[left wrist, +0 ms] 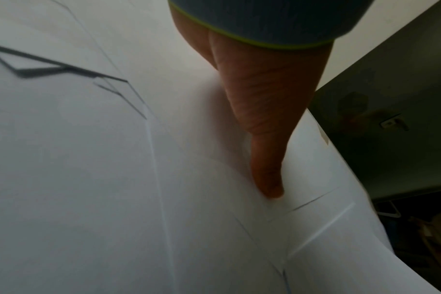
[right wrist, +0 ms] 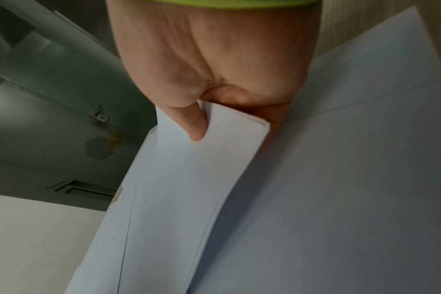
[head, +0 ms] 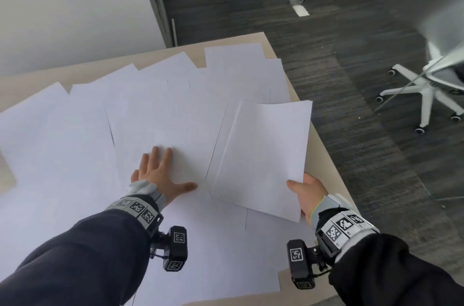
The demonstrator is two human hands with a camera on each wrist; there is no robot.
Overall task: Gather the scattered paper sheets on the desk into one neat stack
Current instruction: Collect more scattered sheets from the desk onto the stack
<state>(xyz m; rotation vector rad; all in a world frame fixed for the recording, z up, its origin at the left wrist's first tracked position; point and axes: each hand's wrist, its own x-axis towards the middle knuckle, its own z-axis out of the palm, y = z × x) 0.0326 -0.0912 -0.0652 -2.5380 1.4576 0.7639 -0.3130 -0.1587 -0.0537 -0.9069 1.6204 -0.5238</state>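
Several white paper sheets [head: 163,105] lie spread and overlapping across the beige desk [head: 273,47]. My left hand [head: 160,175] lies flat on one sheet near the middle, fingers straight and thumb out to the right [left wrist: 267,179]. My right hand [head: 308,192] pinches the near corner of a thin stack of sheets [head: 266,155], thumb on top and fingers beneath. The stack [right wrist: 189,179] is lifted at an angle above the sheets at the desk's right side.
The desk's right edge [head: 324,145] runs close beside the held stack, with dark carpet beyond. A white office chair [head: 426,90] stands on the floor at the right. A white wall and a dark door frame [head: 160,4] stand behind the desk.
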